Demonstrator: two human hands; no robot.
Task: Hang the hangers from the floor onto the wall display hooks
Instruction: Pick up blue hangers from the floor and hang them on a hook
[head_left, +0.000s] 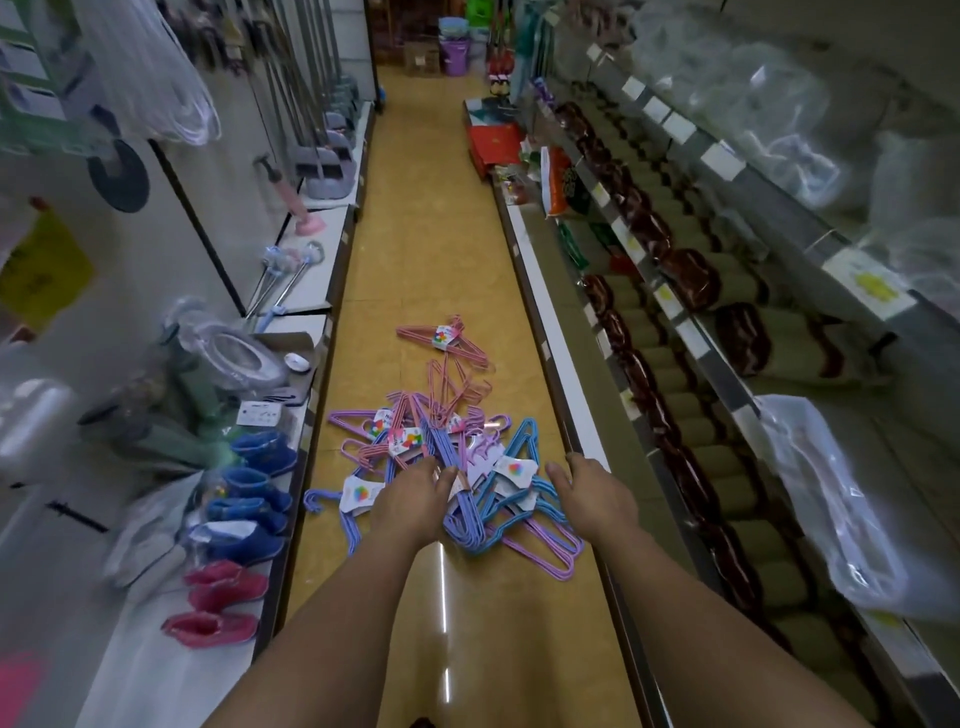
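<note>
Both forearms reach down from the near edge of the view to the floor (415, 270). Left hand (410, 501) is over the near part of the hanger pile (447, 467), fingers (441, 475) bent down onto a blue-purple bundle; whether it already grips is not possible to tell. Right hand (584, 491) is at the pile's right side, just beside the base edge of the right shelf unit (550, 332), fingers loosely curled, holding nothing visible.

Progress, as judged: near the start. Approx. all bundles lie on the floor, incl. one pink bundle (441, 340) apart, farther up the aisle. No hanger on a wall hook is visible.

Room: aisle is narrow, w/ shelf edges both sides. Left shelf edge carries blue and pink slippers (249, 499). Floor beyond the pile looks open.
</note>
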